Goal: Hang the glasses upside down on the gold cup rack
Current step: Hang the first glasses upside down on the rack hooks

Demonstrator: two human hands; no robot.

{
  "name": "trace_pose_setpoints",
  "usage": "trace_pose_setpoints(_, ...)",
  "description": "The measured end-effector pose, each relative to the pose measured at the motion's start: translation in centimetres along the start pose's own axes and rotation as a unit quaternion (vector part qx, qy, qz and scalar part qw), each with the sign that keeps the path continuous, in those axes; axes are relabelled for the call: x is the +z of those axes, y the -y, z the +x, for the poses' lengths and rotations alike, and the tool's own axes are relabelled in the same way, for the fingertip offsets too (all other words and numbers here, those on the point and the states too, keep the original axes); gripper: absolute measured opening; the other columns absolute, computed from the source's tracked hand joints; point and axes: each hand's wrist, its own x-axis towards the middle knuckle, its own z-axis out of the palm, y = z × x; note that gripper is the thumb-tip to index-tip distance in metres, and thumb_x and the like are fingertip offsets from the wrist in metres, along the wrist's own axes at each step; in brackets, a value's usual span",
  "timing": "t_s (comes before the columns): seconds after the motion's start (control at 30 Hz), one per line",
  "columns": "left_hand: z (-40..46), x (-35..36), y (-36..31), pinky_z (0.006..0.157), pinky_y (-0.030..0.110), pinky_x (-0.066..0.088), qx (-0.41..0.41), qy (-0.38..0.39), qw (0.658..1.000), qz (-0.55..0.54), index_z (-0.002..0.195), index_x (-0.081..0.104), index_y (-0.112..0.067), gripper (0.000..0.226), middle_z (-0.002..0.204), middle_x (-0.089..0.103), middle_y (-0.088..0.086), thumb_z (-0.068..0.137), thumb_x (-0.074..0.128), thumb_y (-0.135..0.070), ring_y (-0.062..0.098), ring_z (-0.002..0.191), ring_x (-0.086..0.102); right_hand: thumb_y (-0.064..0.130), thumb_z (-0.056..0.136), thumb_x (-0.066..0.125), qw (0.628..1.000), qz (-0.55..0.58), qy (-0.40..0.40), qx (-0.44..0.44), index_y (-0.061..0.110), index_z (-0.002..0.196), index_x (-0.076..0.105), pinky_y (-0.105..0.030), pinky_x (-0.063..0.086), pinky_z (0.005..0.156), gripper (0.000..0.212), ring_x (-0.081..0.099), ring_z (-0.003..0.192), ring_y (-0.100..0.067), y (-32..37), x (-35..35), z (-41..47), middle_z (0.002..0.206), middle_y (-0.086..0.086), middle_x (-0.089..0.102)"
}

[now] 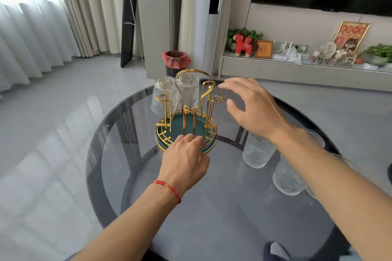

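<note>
The gold cup rack (209, 91) stands on a round teal tray (192, 126) at the far middle of the glass table. Two ribbed clear glasses hang upside down on its far pegs, one at the left (163, 99) and one in the middle (188, 91). My left hand (185, 159) rests on the tray's near rim, fingers bent over the gold wire. My right hand (252, 108) hovers empty, with fingers spread, just right of the rack's free pegs. Under my right forearm stand more glasses: one (257, 150) nearer the rack, one (286, 180) nearer me, and another (316, 137) partly hidden.
The round dark glass table (118, 154) has floor showing through it. A bin with a red bag (176, 60) stands beyond the table. At the right wall runs a low shelf (275, 68) with ornaments and plants. Curtains hang at the left.
</note>
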Motion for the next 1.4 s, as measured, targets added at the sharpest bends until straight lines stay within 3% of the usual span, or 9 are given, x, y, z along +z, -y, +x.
trace_pose_setpoints(0.13, 0.0, 0.5, -0.9, 0.084, 0.040, 0.059, 0.022, 0.000, 0.998, -0.054, 0.116, 0.072, -0.016, 0.025, 0.111, 0.073, 0.003, 0.092, 0.065, -0.019, 0.023, 0.106, 0.065, 0.021, 0.095, 0.066, 0.984, -0.027, 0.032, 0.175, 0.015, 0.126, 0.069, -0.041, 0.041, 0.105, 0.032, 0.055, 0.123, -0.033, -2.6, -1.5, -6.9, 0.129, -0.005, 0.069)
trace_pose_setpoints(0.37, 0.4, 1.4, -2.2, 0.086, 0.038, 0.059, 0.043, -0.004, 0.996, -0.075, 0.114, 0.072, -0.014, 0.025, 0.109, 0.074, 0.004, 0.090, 0.068, -0.014, 0.022, 0.102, 0.068, 0.074, 0.090, 0.045, 0.916, -0.215, 0.239, 0.241, 0.015, 0.161, 0.014, -0.065, 0.002, 0.123, 0.097, 0.015, 0.156, -0.039, -4.0, 0.1, -10.2, 0.158, -0.015, 0.040)
trace_pose_setpoints(0.5, 0.2, 1.3, -2.8, 0.092, 0.038, 0.057, 0.058, 0.004, 0.995, -0.087, 0.118, 0.070, -0.016, 0.028, 0.113, 0.073, 0.003, 0.091, 0.066, -0.015, 0.021, 0.107, 0.066, 0.069, 0.090, 0.056, 0.919, -0.247, 0.224, 0.212, 0.013, 0.156, 0.028, -0.063, 0.004, 0.125, 0.091, 0.043, 0.139, -0.038, -4.2, 0.4, -9.5, 0.134, -0.016, 0.060)
trace_pose_setpoints(0.73, -0.9, 0.5, -5.0, 0.082, 0.025, 0.060, -0.011, 0.060, 0.962, -0.266, 0.139, 0.051, -0.030, 0.059, 0.119, 0.061, -0.013, 0.089, 0.070, -0.056, 0.005, 0.107, 0.063, 0.031, 0.072, 0.085, 0.981, 0.019, 0.128, 0.143, 0.030, 0.149, 0.040, -0.032, 0.045, 0.097, 0.089, 0.054, 0.124, -0.027, -1.1, -0.6, -10.9, 0.134, -0.001, 0.051)
trace_pose_setpoints(0.83, -1.4, 0.0, -5.7, 0.094, 0.024, 0.055, -0.040, 0.096, 0.931, -0.351, 0.147, 0.040, -0.033, 0.086, 0.130, 0.058, -0.017, 0.076, 0.079, -0.062, 0.001, 0.120, 0.059, 0.019, 0.068, 0.080, 0.977, 0.148, 0.127, 0.092, 0.039, 0.148, 0.037, -0.023, 0.043, 0.104, 0.093, 0.050, 0.133, -0.011, 0.6, -0.8, -11.7, 0.140, 0.011, 0.048)
trace_pose_setpoints(1.0, -2.0, -0.6, -5.4, 0.087, 0.010, 0.048, -0.060, 0.035, 0.949, -0.306, 0.129, 0.056, -0.031, 0.072, 0.114, 0.068, -0.022, 0.064, 0.083, -0.045, -0.003, 0.108, 0.064, 0.018, 0.070, 0.084, 0.966, 0.212, 0.132, 0.072, 0.039, 0.151, 0.038, -0.010, 0.035, 0.107, 0.096, 0.044, 0.138, 0.003, 2.2, 0.3, -12.2, 0.145, 0.020, 0.047)
trace_pose_setpoints(1.2, -1.1, -2.5, -4.4, 0.073, 0.049, 0.067, -0.247, 0.042, 0.776, -0.579, 0.125, 0.057, -0.015, 0.063, 0.121, 0.065, 0.012, 0.068, 0.078, -0.030, 0.018, 0.104, 0.070, 0.077, 0.084, 0.054, 0.873, 0.349, 0.137, 0.312, 0.049, 0.150, 0.037, -0.033, 0.040, 0.115, 0.073, 0.047, 0.139, 0.000, 2.1, 0.6, -11.8, 0.149, 0.018, 0.048)
trace_pose_setpoints(1.3, -0.7, -2.4, -4.4, 0.075, 0.056, 0.065, -0.268, 0.059, 0.715, -0.643, 0.125, 0.055, -0.004, 0.055, 0.132, 0.054, 0.019, 0.075, 0.066, -0.024, 0.030, 0.124, 0.058, 0.055, 0.104, 0.047, 0.767, 0.505, 0.116, 0.380, 0.031, 0.147, 0.051, -0.042, 0.058, 0.099, 0.049, 0.057, 0.132, -0.005, 2.7, 1.1, -11.4, 0.149, 0.008, 0.055)
trace_pose_setpoints(1.4, -0.3, -2.0, -4.5, 0.079, 0.060, 0.064, -0.267, 0.064, 0.699, -0.661, 0.125, 0.055, -0.002, 0.051, 0.135, 0.052, 0.020, 0.078, 0.058, -0.024, 0.037, 0.129, 0.053, 0.038, 0.106, 0.053, 0.726, 0.561, 0.066, 0.393, 0.018, 0.139, 0.060, -0.047, 0.061, 0.094, 0.039, 0.064, 0.128, -0.015, 3.2, 0.9, -10.8, 0.138, -0.005, 0.067)
